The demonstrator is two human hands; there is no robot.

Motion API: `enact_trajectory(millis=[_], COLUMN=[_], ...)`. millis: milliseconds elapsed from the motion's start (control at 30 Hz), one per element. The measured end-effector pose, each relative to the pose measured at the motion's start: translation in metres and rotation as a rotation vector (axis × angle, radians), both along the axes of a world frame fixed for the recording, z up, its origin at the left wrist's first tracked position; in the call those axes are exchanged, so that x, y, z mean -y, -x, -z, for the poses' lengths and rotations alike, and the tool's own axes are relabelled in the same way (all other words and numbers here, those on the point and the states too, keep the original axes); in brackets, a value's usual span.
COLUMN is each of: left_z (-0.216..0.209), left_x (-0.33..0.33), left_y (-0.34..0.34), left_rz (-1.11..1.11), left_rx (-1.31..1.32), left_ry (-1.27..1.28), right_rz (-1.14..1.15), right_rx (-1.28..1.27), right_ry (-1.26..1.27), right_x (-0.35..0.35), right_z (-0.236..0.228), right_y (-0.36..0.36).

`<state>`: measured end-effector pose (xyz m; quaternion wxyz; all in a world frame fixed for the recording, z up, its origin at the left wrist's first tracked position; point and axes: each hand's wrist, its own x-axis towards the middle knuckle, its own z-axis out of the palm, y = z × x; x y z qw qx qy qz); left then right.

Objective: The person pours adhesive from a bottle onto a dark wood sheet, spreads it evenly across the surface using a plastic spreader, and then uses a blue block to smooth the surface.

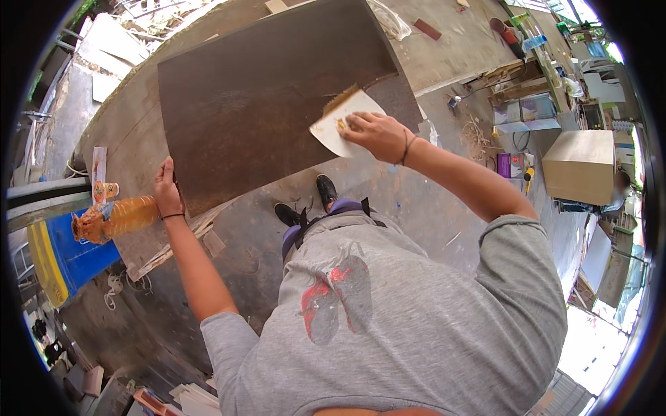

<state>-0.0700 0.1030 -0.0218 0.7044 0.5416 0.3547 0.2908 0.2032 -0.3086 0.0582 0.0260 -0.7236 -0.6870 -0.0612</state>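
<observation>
A large dark brown rectangular board (pixel 270 97), matt and faintly streaked, is laid flat on a worn grey desk (pixel 132 145). Its near left corner is gripped by the left hand (pixel 167 188), thumb on top and fingers curled under the edge. At its right edge a pale, stiff sheet of sandpaper (pixel 341 125) with a tan gritty underside is pressed down by the right hand (pixel 377 134), fingers closed flat upon it. An orange plastic bottle (pixel 118 218) is lying on the desk's left end.
</observation>
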Motion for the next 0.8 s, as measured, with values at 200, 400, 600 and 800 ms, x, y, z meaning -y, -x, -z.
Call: enact_trajectory(millis=[200, 400, 600, 800], left_z=[-0.013, 0.001, -0.009, -0.079], left_x=[0.02, 0.034, 0.054, 0.1], left_y=[-0.011, -0.001, 0.005, -0.001], left_rz=[-0.088, -0.157, -0.212, -0.683], left_rx=[-0.198, -0.294, -0.389, -0.393], left_ry=[-0.255, -0.471, -0.511, -0.905], right_rz=[-0.105, -0.264, -0.336, -0.363], right_rx=[-0.137, -0.132, -0.135, -0.169], right_ry=[0.038, 0.284, 0.379, 0.43], right_x=[-0.013, -0.058, -0.064, -0.068], right_z=[-0.052, -0.033, -0.035, -0.033], right_y=[-0.028, -0.032, -0.055, -0.068])
